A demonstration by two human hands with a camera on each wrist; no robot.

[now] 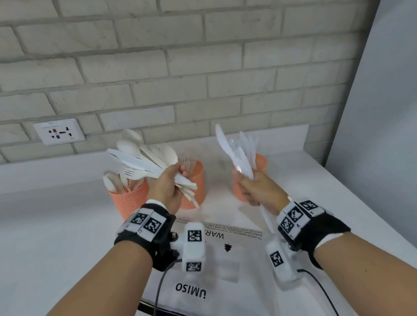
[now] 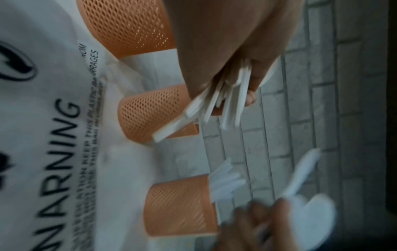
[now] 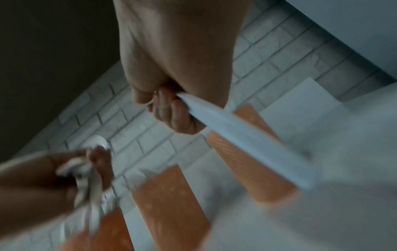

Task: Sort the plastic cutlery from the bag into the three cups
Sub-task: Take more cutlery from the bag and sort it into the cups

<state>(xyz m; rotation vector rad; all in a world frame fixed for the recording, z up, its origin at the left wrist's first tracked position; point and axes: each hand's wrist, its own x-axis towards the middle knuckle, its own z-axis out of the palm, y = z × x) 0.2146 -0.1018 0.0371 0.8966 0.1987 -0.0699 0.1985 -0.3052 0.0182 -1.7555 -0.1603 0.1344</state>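
Three orange mesh cups stand in a row by the wall: the left cup [image 1: 129, 201] holds spoons, the middle cup [image 1: 197, 182] forks, the right cup [image 1: 260, 164] knives. My left hand [image 1: 176, 180] is raised before the middle cup and grips a fanned bundle of mixed white cutlery [image 1: 140, 159]; its handle ends [image 2: 217, 107] stick out below the fist. My right hand [image 1: 250, 184] holds a white knife [image 1: 234, 152], blade up, in front of the right cup; the knife handle [image 3: 236, 135] is motion-blurred. The flat printed bag [image 1: 213, 263] lies under both wrists.
A white counter [image 1: 43, 239] runs to a brick wall with a socket plate [image 1: 58, 131] at the left. A grey side wall [image 1: 392, 125] closes the right. Black cables [image 1: 155, 299] trail from both wrist cameras over the bag's near edge.
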